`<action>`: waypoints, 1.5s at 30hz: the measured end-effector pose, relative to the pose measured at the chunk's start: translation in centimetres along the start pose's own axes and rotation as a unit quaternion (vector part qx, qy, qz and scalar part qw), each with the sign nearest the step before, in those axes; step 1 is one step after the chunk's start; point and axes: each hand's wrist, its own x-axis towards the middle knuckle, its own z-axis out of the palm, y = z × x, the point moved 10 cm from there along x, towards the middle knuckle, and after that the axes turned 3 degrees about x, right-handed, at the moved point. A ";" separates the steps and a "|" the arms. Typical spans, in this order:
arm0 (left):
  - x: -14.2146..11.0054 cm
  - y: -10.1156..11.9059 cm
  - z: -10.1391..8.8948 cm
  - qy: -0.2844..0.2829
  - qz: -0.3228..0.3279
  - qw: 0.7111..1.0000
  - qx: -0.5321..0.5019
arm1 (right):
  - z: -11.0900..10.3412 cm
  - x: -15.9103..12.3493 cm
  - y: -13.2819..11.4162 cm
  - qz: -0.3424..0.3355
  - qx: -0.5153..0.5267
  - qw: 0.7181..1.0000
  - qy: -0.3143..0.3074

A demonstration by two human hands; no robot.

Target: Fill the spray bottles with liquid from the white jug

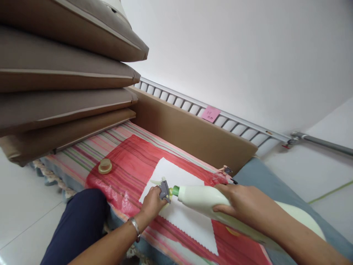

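Observation:
A large pale cream bottle (204, 200) with a green neck lies tilted across a white cloth (182, 217). My right hand (242, 200) is wrapped round the bottle's body. My left hand (153, 200) is closed on the grey spray head (164, 190) at the bottle's mouth; a bracelet sits on that wrist. The cloth has zigzag edges and rests on a red plastic sheet (129, 165) over a striped bed cover (91, 147).
A small beige cap (105, 166) sits on the red sheet to the left. Stacked brown cushions (60, 81) overhang at upper left. A cardboard panel (193, 132) lines the wall side, with a pink note (211, 113) on the rail. Small pinkish trigger parts (224, 170) lie by the cardboard.

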 end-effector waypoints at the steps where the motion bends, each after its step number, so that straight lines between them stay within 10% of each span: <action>1: 0.0 0.0 0.0 0.000 0.001 1.000 0.001 | 0.0 0.0 0.0 0.001 -0.005 1.000 -0.004; 45: -0.2 0.2 0.2 -0.007 -0.001 1.000 0.030 | -2.8 0.6 -3.3 -0.041 -0.110 0.993 0.002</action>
